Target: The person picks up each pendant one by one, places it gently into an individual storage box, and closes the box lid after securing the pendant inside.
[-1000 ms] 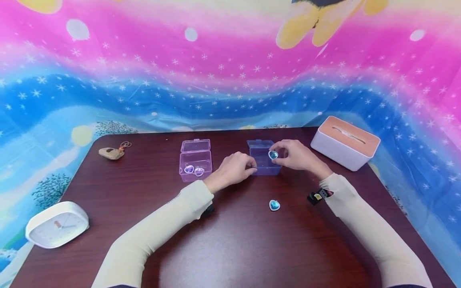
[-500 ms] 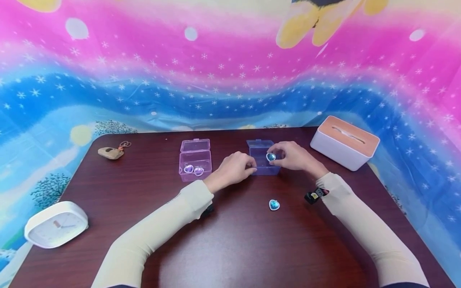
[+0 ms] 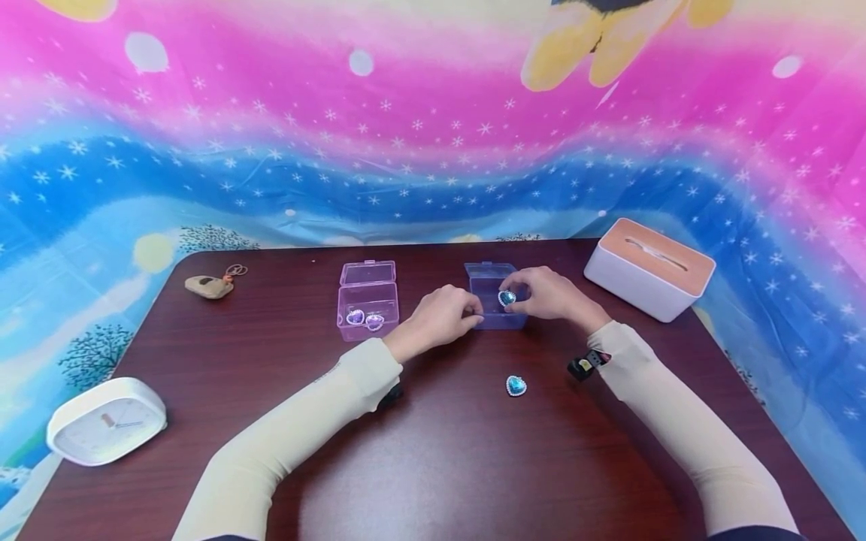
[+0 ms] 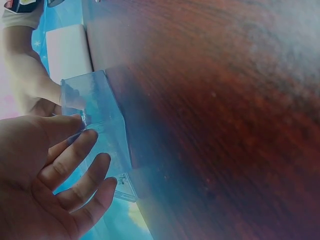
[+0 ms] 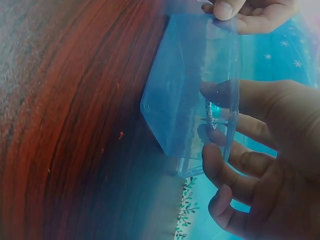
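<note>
A clear blue plastic box [image 3: 497,321] stands with its lid raised at the back of the table. My left hand [image 3: 443,314] pinches the box's near left rim between thumb and finger, as the left wrist view also shows. Between the thumb and fingers of my right hand [image 3: 551,294] is a blue heart-shaped gem [image 3: 507,298] with a pearly white edge. In the right wrist view those fingertips reach inside the box, and the gem [image 5: 212,111] shows partly through its wall. A second blue heart gem [image 3: 516,386] lies on the table in front of the box.
Left of my left hand stands an open pink clear box [image 3: 367,294] holding two purple heart gems [image 3: 355,318]. A white tissue box [image 3: 646,269] is at the back right, a white clock [image 3: 108,422] at front left, a tan keychain [image 3: 210,287] at back left.
My right hand has moved slightly left and down with the blue heart gem, deeper into the blue box. The left hand keeps its pinch on the rim.
</note>
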A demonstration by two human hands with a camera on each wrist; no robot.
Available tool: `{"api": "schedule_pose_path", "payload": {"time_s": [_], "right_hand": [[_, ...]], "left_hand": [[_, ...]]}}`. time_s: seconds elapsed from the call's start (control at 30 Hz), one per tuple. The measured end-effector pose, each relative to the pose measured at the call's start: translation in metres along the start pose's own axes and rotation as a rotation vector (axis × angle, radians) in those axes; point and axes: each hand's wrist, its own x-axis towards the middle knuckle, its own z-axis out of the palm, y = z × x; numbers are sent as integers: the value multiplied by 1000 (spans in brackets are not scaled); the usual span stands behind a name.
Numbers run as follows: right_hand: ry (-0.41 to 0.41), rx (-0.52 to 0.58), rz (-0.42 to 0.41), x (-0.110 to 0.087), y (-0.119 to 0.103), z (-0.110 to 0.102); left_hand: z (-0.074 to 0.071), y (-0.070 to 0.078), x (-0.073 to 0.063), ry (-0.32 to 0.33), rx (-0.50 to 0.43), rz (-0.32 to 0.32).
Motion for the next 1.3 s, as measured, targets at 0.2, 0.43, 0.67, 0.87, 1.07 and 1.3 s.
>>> {"api": "schedule_pose_path", "payload": {"time_s": [0.2,0.43,0.67,0.87,1.07,1.3], "right_hand": [[-3,7,12,0,1,1],[-2,14,12,-1,3,3],[24,41,-7,-10,0,-4],[83,101,-42,-31,-4,-15],[118,126,-80,-60,-11,-18],[36,197,-110,-84,-20,3]], "left_hand": [[1,0,0,2,-4,3],[3,0,1,3,-6,-1],[3,0,0,-9,-8,-7],[3,0,0,-7,-8,-13],[3,1,1,-1,-21,-4],[2,-1,0,8,-16,-14]]}}
